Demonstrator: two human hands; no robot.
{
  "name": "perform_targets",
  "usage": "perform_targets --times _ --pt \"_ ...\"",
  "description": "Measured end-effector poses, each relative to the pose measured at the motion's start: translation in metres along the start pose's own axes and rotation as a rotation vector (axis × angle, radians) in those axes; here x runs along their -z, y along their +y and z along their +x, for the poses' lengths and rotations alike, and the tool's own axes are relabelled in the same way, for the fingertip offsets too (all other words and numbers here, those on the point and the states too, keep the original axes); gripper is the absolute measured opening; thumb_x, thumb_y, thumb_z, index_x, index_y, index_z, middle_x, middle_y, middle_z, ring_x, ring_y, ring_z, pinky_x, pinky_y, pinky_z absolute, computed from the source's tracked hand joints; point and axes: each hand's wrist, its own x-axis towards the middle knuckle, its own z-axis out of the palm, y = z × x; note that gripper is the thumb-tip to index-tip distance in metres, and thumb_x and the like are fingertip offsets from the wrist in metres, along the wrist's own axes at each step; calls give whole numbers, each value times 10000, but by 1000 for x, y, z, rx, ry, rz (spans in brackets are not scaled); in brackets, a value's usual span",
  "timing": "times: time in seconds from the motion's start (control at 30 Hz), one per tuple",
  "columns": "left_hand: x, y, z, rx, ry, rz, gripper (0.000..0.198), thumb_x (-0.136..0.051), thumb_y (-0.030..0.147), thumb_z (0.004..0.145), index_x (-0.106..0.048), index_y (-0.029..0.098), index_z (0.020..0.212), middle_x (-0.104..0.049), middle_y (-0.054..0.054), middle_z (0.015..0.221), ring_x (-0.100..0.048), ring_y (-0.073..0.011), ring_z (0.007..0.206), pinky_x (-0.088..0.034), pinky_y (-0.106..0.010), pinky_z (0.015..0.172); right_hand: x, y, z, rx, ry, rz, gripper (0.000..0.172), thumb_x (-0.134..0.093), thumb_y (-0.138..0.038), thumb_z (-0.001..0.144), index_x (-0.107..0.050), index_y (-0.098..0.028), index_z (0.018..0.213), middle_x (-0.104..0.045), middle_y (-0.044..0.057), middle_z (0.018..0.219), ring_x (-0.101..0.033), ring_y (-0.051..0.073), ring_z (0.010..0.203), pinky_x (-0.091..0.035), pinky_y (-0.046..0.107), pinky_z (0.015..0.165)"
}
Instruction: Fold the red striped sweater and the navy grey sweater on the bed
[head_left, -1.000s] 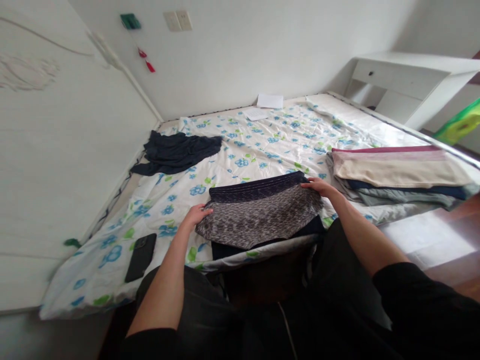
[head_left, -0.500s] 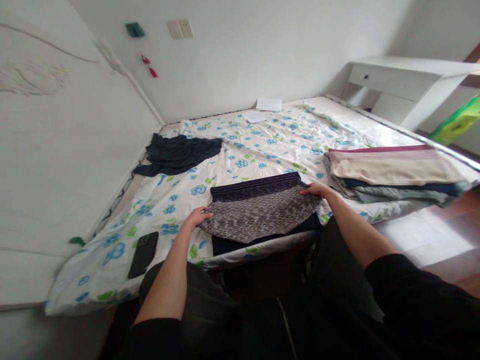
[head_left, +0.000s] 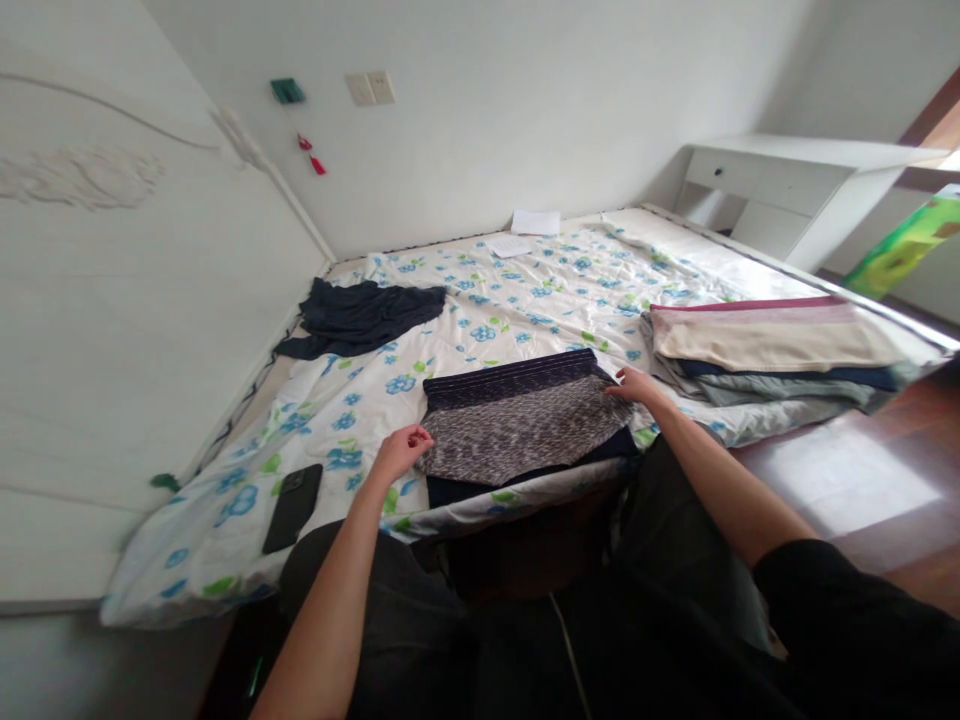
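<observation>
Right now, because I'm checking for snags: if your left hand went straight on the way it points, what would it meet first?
Probably the grey speckled knit garment, whose edge lies right by the fingertips of the left hand. The hand seems to be above the floral quilt, but depth is hard to judge here.

white-and-blue floral quilt [head_left: 525,290] on bed | black smartphone [head_left: 292,508] on quilt | crumpled navy cloth [head_left: 360,316] | folded beige, navy, grey fabric stack [head_left: 772,345] | white paper sheets [head_left: 525,222] | white wooden desk [head_left: 765,180]

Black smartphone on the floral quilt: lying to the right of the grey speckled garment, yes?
No. The head view shows the black smartphone to the left of the grey speckled garment, below the left hand, still on the floral quilt.
</observation>
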Motion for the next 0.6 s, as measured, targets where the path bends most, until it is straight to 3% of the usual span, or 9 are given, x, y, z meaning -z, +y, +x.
perform_targets --times 0.1,0.17,0.27,0.37,0.6 --pt "-21 11 -26 -99 -190 5 266 -790 512 841 -814 248 870 -679 -13 697 -672 -260 770 -475 -324 775 3 -3 -32 135 16 12 297 -872 -367 952 -853 -207 1202 -862 106 1130 -777 279 1068 -557 304 945" --pt "-37 17 -39 -135 -286 53 242 -814 490 830 -841 252 865 -667 -14 679 -666 -261 762 -459 -324 780 -2 -5 -56 279 -145 45 192 -834 -350 964 -877 -218 1098 -863 71 1025 -774 249 969 -552 289 886" --pt "-51 22 -46 -183 -373 128 164 -837 416 824 -867 265 878 -729 -35 747 -705 -274 807 -457 -327 803 -16 -10 -88 403 -404 26 166 -850 -312 903 -900 -235 1041 -847 33 910 -762 230 873 -541 277 810" --pt "-54 24 -42 -203 -394 197 106 -835 366 843 -875 270 864 -773 -58 796 -737 -288 838 -464 -331 812 -28 -18 -104 442 -488 -54 181 -862 -242 847 -911 -238 1021 -844 20 881 -760 214 834 -534 266 792" --pt "-57 32 -34 -191 -350 227 145 -931 396 778 -881 292 865 -829 -76 865 -786 -328 939 -528 -340 883 -31 -33 -110 493 -458 -180 129 -930 -308 830 -928 -255 947 -874 36 914 -789 234 864 -545 266 790"
